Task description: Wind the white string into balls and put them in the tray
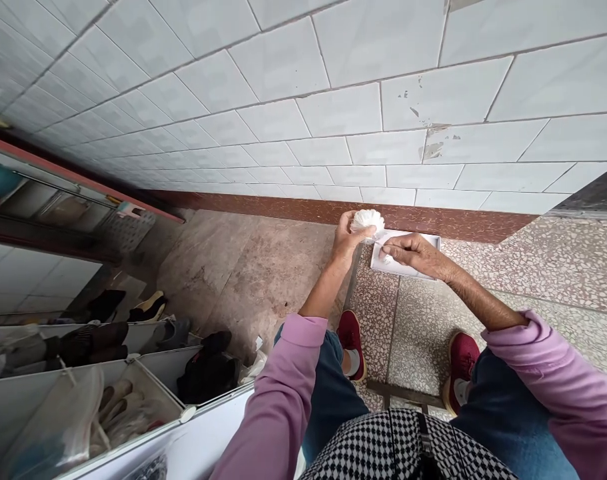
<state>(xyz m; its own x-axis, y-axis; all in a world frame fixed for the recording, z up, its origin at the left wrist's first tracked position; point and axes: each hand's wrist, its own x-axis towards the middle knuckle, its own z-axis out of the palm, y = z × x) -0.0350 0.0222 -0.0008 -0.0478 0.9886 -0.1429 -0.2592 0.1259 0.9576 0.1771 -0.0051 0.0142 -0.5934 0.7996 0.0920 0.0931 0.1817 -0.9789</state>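
A white, round, ruffled piece (367,221) like a paper or fabric flower is held in my left hand (348,241), its thumb pressed along the near side. My right hand (416,255) is closed in a pinch just to the right of it, pointing left. What the right fingertips hold is too small to make out. Beneath the right hand lies a shallow white open box (430,241) on the floor by the wall. A small white bit (387,259) shows in the box below the fingertips.
A white tiled wall (333,120) with a red-brown skirting (283,206) rises in front. At the left stands a shelf unit (203,407) holding shoes and bags. Speckled stone floor (423,333) lies under my red shoes, with a low bar (406,393) between them.
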